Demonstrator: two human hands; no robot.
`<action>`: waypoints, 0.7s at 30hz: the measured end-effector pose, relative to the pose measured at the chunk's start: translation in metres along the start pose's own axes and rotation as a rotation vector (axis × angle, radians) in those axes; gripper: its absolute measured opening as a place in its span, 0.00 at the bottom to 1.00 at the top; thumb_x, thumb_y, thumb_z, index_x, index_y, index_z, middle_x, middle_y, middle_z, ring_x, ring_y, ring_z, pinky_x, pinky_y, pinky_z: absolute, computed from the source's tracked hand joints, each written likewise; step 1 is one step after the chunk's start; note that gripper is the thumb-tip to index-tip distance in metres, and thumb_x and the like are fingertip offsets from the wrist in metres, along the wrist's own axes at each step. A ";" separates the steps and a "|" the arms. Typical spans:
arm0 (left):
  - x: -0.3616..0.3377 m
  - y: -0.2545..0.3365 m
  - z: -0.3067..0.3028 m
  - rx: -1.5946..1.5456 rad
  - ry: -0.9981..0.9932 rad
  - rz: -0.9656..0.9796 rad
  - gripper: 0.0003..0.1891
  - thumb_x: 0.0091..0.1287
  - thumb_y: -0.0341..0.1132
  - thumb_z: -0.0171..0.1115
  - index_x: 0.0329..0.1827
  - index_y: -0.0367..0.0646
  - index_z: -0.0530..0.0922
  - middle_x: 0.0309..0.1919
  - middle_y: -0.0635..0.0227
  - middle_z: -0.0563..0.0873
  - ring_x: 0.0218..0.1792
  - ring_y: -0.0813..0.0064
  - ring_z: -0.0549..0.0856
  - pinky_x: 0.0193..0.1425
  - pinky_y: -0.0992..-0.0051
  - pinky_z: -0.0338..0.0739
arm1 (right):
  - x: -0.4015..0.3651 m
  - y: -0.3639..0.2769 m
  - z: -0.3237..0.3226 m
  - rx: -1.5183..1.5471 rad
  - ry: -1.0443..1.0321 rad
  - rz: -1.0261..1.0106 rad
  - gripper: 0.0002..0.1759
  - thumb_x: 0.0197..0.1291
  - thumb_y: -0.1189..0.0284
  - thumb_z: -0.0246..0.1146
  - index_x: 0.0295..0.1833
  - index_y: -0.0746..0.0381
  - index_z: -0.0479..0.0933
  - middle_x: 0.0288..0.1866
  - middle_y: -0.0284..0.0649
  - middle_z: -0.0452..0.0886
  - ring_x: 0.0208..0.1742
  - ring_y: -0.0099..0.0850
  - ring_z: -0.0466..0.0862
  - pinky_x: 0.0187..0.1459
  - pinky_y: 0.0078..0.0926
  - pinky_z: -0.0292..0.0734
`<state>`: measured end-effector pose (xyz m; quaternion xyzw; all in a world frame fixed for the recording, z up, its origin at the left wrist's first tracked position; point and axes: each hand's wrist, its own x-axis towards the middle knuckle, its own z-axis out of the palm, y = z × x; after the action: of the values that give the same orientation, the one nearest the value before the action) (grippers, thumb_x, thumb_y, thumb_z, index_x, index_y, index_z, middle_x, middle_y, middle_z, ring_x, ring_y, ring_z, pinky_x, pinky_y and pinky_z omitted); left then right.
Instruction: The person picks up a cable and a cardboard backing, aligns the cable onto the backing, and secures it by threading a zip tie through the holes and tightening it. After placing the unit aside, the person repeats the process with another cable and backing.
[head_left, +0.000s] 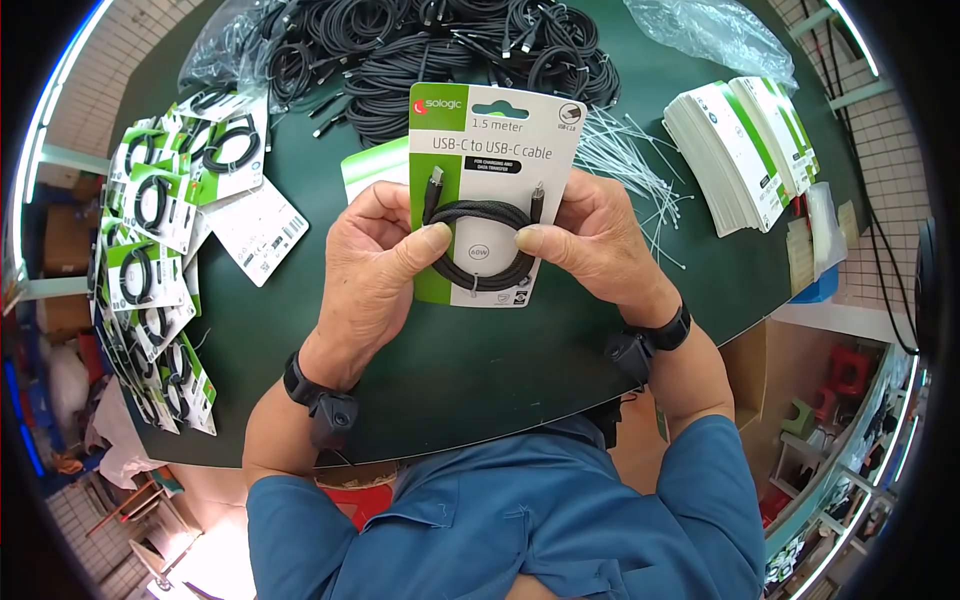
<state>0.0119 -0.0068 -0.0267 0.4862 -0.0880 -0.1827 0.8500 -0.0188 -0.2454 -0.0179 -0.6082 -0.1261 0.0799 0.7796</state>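
Between my two hands is a green and white backing card (485, 145) printed "USB-C to USB-C cable", held upright and facing me. A coiled black cable (478, 281) lies against its front, its two plug ends pointing up and a small tie at the bottom of the coil. My left hand (375, 250) grips the left side, thumb on the coil and fingers behind the card. On the right side my right hand (590, 240) does the same, its thumb pressing the coil. The fingertips behind the card are hidden.
A heap of black cables (400, 60) lies at the back of the green table (480, 370). White cable ties (640, 165) spread right of the card, near stacked cards (735, 150). Carded cables (150, 230) pile up at left. A plastic bag (715, 40) rests at the back right.
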 end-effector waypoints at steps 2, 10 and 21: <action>-0.001 -0.003 0.000 -0.036 0.002 -0.025 0.14 0.68 0.26 0.78 0.51 0.38 0.81 0.45 0.66 0.89 0.44 0.81 0.87 0.54 0.78 0.84 | -0.001 -0.003 -0.004 -0.001 -0.013 0.007 0.23 0.70 0.75 0.73 0.67 0.72 0.79 0.59 0.44 0.88 0.56 0.27 0.88 0.59 0.30 0.86; 0.002 -0.005 0.009 0.009 0.076 -0.098 0.20 0.68 0.28 0.77 0.60 0.37 0.79 0.52 0.64 0.88 0.50 0.78 0.87 0.58 0.76 0.84 | 0.005 0.001 -0.002 -0.019 0.103 0.017 0.25 0.70 0.73 0.73 0.68 0.71 0.77 0.60 0.44 0.87 0.58 0.28 0.87 0.61 0.30 0.85; -0.005 0.012 0.022 0.156 -0.041 -0.354 0.30 0.69 0.36 0.74 0.71 0.34 0.75 0.54 0.61 0.88 0.48 0.75 0.89 0.45 0.80 0.87 | 0.007 -0.006 -0.010 -0.037 0.130 0.048 0.30 0.70 0.67 0.74 0.71 0.70 0.75 0.64 0.44 0.86 0.61 0.29 0.86 0.67 0.31 0.79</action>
<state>0.0031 -0.0171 -0.0053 0.5546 -0.0325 -0.3319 0.7624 -0.0092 -0.2544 -0.0141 -0.6291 -0.0622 0.0565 0.7728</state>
